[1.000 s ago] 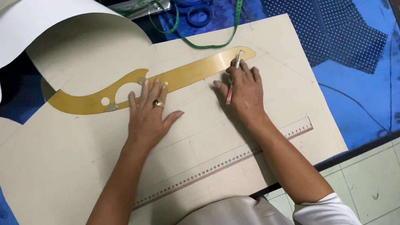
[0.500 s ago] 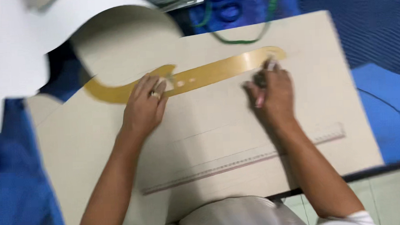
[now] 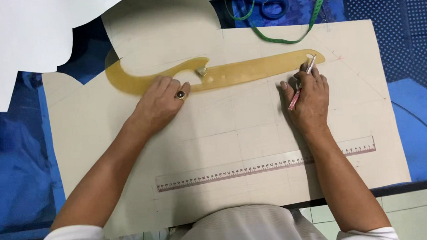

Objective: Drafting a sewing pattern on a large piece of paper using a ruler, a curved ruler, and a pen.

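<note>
A large sheet of beige pattern paper (image 3: 223, 134) lies on blue cloth. On it rests a long amber curved ruler (image 3: 249, 70). My left hand (image 3: 160, 103), with a ring on one finger, presses flat on the curved ruler's left part, fingers spread. My right hand (image 3: 308, 94) holds a pink and silver pencil (image 3: 301, 85) with its tip at the ruler's right end. Faint drawn lines cross the paper below the ruler.
A clear straight ruler (image 3: 266, 164) lies on the paper near me. A green measuring tape (image 3: 286, 21) and blue-handled scissors (image 3: 271, 2) sit at the top. White cut paper pieces (image 3: 32, 36) overlap the upper left. Blue dotted fabric (image 3: 401, 25) is at the right.
The view has shifted. My right hand with the pencil has moved along the curved ruler toward its right end. My left hand stays pressed on the ruler.
</note>
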